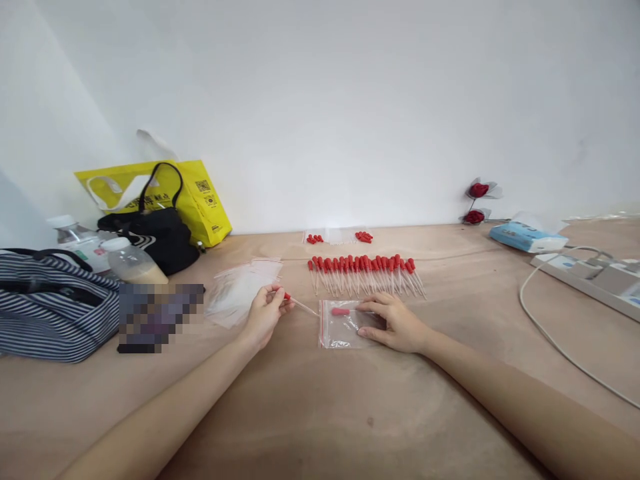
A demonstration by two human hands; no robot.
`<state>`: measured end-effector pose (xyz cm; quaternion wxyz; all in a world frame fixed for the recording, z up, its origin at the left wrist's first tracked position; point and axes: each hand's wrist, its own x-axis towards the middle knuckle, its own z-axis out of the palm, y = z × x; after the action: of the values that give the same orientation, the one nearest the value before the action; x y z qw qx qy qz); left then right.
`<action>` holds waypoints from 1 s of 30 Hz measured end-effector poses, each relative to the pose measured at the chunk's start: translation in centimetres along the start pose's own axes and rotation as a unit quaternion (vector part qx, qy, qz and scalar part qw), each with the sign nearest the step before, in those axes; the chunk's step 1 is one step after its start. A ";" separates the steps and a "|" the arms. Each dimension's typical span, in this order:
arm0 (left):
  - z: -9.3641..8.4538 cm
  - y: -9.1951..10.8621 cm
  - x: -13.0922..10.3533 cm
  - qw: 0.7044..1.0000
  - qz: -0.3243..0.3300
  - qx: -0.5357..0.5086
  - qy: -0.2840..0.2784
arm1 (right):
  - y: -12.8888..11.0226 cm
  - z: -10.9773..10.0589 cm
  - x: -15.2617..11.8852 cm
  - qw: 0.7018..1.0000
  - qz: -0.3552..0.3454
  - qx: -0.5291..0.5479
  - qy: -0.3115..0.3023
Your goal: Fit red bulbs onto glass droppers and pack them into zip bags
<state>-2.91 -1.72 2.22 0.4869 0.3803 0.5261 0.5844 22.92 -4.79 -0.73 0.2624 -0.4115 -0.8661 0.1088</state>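
Between the thumb and fingers of my left hand [266, 313] is a glass dropper [303, 306], held by its red rubber bulb. Its thin tip points right, at the red-lined edge of a clear zip bag [345, 337]. A red bulb [341, 311] shows inside that bag; whether a tube is attached is hard to make out. My right hand [395, 323] rests on the bag's right part, thumb and fingers spread apart. Behind the bag lies a row of several red-bulbed droppers [365, 273]. Left of my left hand is a pile of clear zip bags [233, 290].
Loose red bulbs [364, 237] lie on clear plastic near the wall. At left stand a striped bag [60, 307], a milky bottle [135, 260], a black bag [155, 237] and a yellow bag [200, 207]. A tissue pack [527, 235] and power strip [595, 277] with a cable are at right.
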 end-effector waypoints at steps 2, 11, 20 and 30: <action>0.1 -0.1 -0.3 1.000 -0.005 0.000 -0.005 | 0.1 0.0 0.0 1.000 -0.002 0.000 0.003; 0.5 -1.0 -2.2 0.994 0.022 0.072 -0.082 | 0.1 0.1 0.0 1.000 -0.007 -0.006 0.009; 0.5 -1.6 -3.1 0.898 0.157 0.340 -0.231 | 0.3 0.2 0.0 1.000 -0.012 -0.001 0.013; 2.1 -2.3 -2.6 0.874 0.176 0.379 -0.248 | 0.3 0.2 0.1 1.000 -0.022 0.003 0.012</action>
<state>0.13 -3.79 0.51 0.3095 0.7541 0.4938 0.3029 22.95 -4.55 -0.93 0.2760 -0.3931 -0.8714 0.1004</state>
